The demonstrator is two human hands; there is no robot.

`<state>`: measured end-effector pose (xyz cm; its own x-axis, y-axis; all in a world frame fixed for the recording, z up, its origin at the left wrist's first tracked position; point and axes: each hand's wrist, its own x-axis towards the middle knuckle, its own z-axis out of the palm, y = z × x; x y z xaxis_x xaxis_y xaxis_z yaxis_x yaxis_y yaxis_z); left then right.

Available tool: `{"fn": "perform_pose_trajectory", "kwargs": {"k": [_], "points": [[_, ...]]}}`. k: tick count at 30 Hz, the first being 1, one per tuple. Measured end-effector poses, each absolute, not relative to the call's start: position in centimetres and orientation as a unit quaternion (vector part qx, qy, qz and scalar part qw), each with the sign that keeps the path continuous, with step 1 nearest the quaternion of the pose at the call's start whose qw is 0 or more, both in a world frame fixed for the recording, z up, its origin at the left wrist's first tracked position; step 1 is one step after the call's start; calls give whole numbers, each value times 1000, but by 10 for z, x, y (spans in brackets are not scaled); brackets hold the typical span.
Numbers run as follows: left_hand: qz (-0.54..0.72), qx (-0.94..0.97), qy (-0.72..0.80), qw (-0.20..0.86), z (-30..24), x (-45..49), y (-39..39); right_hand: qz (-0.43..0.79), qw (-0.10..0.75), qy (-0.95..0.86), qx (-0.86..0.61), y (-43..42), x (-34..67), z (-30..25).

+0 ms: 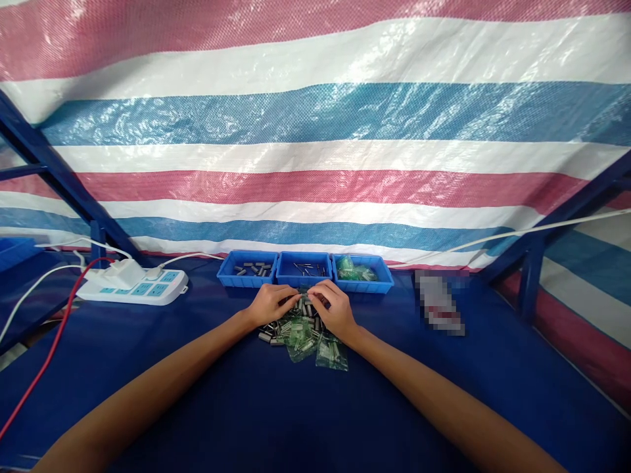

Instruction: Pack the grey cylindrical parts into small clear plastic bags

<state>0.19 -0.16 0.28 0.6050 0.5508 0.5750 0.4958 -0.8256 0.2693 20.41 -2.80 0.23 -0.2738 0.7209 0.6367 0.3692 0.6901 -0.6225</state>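
My left hand (272, 305) and my right hand (335, 310) meet over a pile in the middle of the blue table. The fingers of both are closed in a pinch on what looks like a small plastic bag (303, 289), mostly hidden by the fingertips. Under them lie loose grey metal cylinders (265, 337) and thin dark pins. On the near side of the pile are small green-tinted plastic bags (300, 338) with metal parts inside. Another such bag (332, 353) lies at the near right edge, below my right hand.
Behind the pile stand three blue bins: one with grey cylinders (246, 281), one with thin pins (303, 280), one with green bags (363, 286). A white power strip (162, 289) with cables sits left. A blurred-out item (438, 305) lies right. Striped sheeting (315, 118) hangs behind.
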Motion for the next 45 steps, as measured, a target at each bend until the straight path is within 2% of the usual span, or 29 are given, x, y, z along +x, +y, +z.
{"fn": "perform_pose_trajectory", "kwargs": {"k": [45], "points": [[348, 885, 308, 41, 5, 1, -3, 177, 484, -778, -360, -27, 204, 2]]}}
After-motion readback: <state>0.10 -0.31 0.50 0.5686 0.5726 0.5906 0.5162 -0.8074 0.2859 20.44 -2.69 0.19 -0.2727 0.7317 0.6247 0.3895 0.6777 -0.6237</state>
